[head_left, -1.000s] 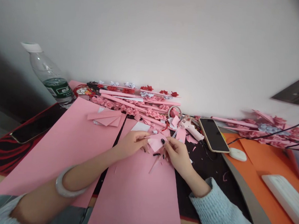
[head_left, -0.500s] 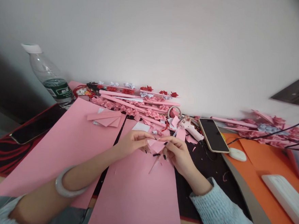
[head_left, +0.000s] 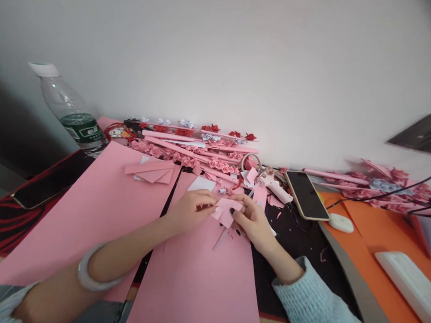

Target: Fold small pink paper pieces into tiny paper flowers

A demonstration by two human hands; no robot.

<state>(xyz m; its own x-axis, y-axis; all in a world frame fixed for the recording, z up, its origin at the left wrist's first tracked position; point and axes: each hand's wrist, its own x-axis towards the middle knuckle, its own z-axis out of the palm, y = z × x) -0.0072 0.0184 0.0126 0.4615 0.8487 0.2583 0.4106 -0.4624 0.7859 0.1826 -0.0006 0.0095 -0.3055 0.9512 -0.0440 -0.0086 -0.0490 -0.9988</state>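
Between my hands is a small folded piece of pink paper [head_left: 227,213], raised a little over a large pink sheet [head_left: 199,283]. My left hand [head_left: 193,208] pinches its left edge with thumb and curled fingers. On the right side my right hand [head_left: 251,218] grips it, thumb in front and fingers behind. Below the paper a thin pale stick [head_left: 220,238] lies on the sheet, its upper end hidden. Past my hands are a white paper piece [head_left: 201,183] and a pink glue gun [head_left: 275,184].
Paper flowers and pink rolled sticks [head_left: 190,150] lie along the wall. A water bottle [head_left: 76,117] and a dark phone [head_left: 47,189] are at left, beside another pink sheet [head_left: 97,212] with folded papers [head_left: 152,171]. At right are a phone [head_left: 307,195], a white mouse [head_left: 341,223] and orange paper [head_left: 376,227].
The folded pink paper now shows a flatter, squarer face between my hands. My left fingers have curled in and drawn slightly left; my right thumb has shifted onto the paper's front.
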